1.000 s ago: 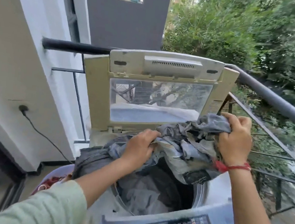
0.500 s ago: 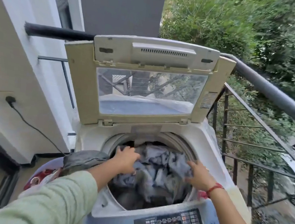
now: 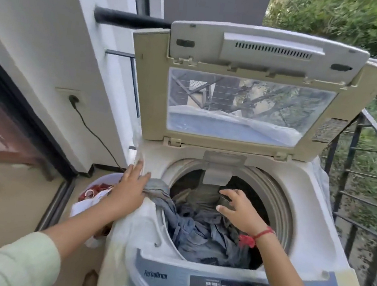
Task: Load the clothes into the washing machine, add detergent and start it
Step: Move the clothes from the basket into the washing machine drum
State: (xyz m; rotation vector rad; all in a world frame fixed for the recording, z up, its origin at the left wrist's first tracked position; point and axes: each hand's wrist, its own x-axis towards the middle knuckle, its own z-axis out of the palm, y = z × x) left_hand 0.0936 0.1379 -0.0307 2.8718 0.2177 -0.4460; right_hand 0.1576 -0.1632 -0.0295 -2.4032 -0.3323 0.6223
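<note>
Pressing grey garment [image 3: 156, 190] at drum rim [image 3: 280, 201], left hand [image 3: 129, 189] flat; right hand [image 3: 239, 212] spread, empty

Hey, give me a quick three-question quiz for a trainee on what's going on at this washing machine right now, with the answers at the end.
1. True or false: the lid stands open.
2. The right hand is: A over the clothes in the drum; B on the control panel; C in the laundry basket.
3. Which hand touches the grey garment draped over the drum's rim?
Key: 1 true. 2 A. 3 the left hand.
</note>
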